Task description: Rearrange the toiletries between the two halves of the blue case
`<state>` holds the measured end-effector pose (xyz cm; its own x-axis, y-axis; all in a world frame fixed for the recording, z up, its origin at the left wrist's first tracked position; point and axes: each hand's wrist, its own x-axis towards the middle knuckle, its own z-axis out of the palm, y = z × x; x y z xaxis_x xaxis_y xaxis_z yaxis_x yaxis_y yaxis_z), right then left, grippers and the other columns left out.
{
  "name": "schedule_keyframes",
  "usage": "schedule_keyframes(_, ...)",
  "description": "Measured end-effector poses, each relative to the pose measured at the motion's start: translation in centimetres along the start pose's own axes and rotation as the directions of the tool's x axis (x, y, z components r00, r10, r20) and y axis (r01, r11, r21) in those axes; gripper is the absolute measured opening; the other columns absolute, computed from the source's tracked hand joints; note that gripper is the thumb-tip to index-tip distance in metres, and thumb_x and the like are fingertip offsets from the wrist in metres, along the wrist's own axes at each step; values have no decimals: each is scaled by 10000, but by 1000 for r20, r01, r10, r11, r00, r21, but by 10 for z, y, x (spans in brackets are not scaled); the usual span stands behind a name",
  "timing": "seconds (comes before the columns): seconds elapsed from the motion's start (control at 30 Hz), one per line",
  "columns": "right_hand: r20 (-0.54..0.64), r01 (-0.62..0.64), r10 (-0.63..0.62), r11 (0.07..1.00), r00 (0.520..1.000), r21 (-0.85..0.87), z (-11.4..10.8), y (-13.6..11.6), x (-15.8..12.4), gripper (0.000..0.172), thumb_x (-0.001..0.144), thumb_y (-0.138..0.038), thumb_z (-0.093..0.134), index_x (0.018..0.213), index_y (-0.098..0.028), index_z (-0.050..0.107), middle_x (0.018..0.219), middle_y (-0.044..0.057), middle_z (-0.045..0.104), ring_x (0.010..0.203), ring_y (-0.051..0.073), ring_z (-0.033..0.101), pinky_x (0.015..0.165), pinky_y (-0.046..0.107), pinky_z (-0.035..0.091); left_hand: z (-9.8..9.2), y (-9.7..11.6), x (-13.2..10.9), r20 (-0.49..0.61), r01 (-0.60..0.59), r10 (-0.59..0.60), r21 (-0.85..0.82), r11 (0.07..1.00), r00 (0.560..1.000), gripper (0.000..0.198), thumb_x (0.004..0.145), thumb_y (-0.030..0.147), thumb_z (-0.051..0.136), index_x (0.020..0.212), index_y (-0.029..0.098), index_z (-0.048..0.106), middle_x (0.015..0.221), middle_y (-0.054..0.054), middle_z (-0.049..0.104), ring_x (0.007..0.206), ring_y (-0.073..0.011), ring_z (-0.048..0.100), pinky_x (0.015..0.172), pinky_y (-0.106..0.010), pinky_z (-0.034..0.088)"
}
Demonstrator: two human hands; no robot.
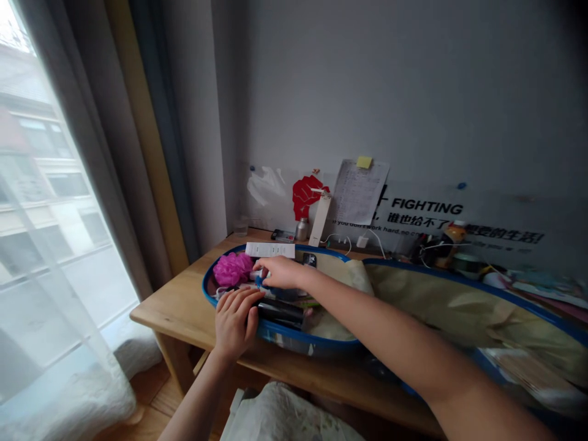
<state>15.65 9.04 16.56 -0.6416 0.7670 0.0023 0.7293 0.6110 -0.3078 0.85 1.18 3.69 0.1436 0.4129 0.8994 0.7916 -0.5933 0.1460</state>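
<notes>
Closest to the camera is the right forearm (390, 324), which reaches across the open case (316, 340) on the wooden surface (179, 300). At its end, the right hand (278, 271) is above the left half of the case, beside the pink pouf (233, 268) and just in front of the white box (270, 250). Its fingers are partly bent, with a small gap, at a small blue thing (260, 279); I cannot tell if they grip it or only touch it. The left hand (232, 318) lies over the near rim, by the end of a long black thing (281, 311), fingers side by side and bent downward, the thumb apart; whether it holds something, I cannot tell. In my judgement, the blue thing is light and is best pinched by its sides. The black thing looks smooth and stiff, so it may slip; its middle seems the surest place to take hold. The pouf must be soft and very light, and the box, probably thin card, may dent under strong pressure.
</notes>
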Motion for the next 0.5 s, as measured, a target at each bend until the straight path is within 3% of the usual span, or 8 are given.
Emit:
schedule_keyframes(0.13, 15, -28, 27, 998, 1000, 49, 16, -1, 7, 357, 761, -45, 622, 1080, -174, 718, 1034, 45, 757, 889, 131, 690, 803, 210, 478, 0, 0, 0, -13, -6, 6, -1, 1000, 1000, 319, 984, 244, 394, 1095, 228, 692, 1086, -45, 754, 1040, -213, 667, 949, -383, 410)
schedule_keyframes(0.27, 34, -79, 75, 990, 997, 118, 20, 6, 9, 315, 833, -35, 526, 1048, -159, 720, 951, 32, 764, 658, 81, 665, 694, 192, 497, 0, 0, 1, 1, -5, 5, 0, 1000, 1000, 327, 985, 246, 386, 1101, 229, 691, 1099, -49, 751, 1047, -211, 663, 958, -380, 409)
schedule_keyframes(0.37, 18, -100, 98, 981, 995, 167, 10, 15, 7, 329, 847, -53, 536, 1091, -189, 709, 981, 7, 759, 581, 56, 638, 611, 172, 489, 0, 0, 0, 8, -2, 2, -2, 1000, 1000, 336, 985, 244, 379, 1103, 231, 693, 1095, -49, 751, 1051, -212, 662, 963, -381, 410)
schedule_keyframes(0.5, -65, -120, 136, 972, 989, 202, -12, 35, -3, 264, 876, -114, 563, 1076, -200, 713, 988, 4, 749, 564, 50, 623, 607, 176, 490, 0, 0, 0, 2, -8, 8, -6, 1000, 1000, 321, 985, 239, 390, 1107, 233, 688, 1099, -39, 753, 1057, -212, 661, 949, -381, 408)
